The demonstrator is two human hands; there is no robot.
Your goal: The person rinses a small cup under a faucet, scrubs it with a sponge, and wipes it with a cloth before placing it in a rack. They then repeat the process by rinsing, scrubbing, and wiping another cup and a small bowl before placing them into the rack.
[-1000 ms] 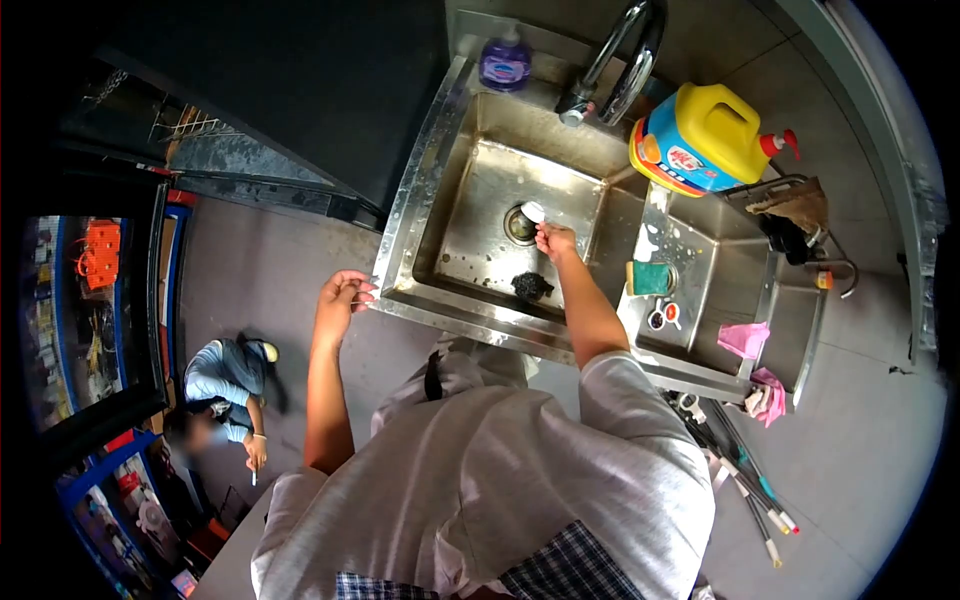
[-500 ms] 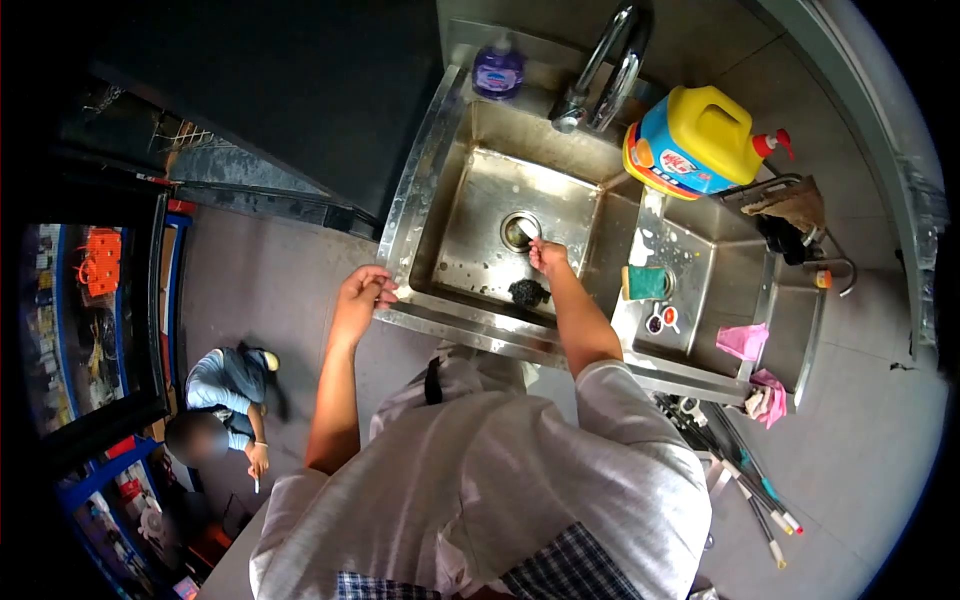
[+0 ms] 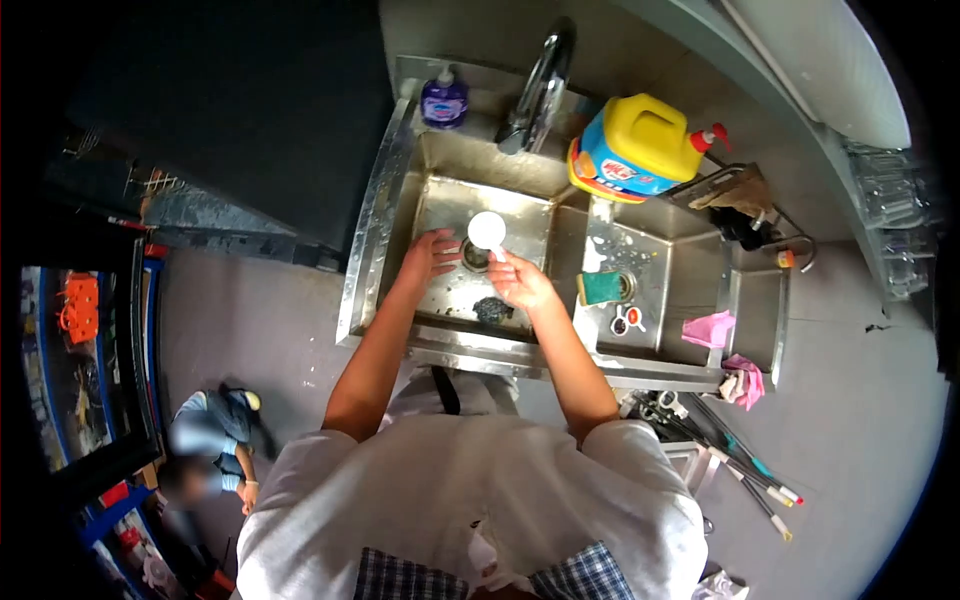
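My right hand [image 3: 522, 283] grips the handle of a small white round scoop [image 3: 487, 230], whose round face shows above the drain [image 3: 474, 255] of the left sink basin [image 3: 432, 205]. Just left of the scoop, my left hand [image 3: 430, 260] reaches over the basin with fingers apart and nothing in them. A dark scouring pad [image 3: 492, 309] lies on the basin floor below both hands. In the right basin, a green and yellow sponge [image 3: 601, 288] sits by the drain, with two small white handled cups [image 3: 634, 317] beside it, one with something red inside.
Behind the basins stand a faucet [image 3: 540, 90], a purple soap bottle [image 3: 444, 100] and a big yellow detergent jug [image 3: 640, 145]. Pink cloths [image 3: 708, 329] hang at the right. Poles [image 3: 745, 460] lie on the floor. Another person [image 3: 215, 430] crouches at the lower left.
My left hand has left the sink's front-left rim and come into the basin. My right hand has turned the scoop, so its round face now shows. The view has shifted slightly.
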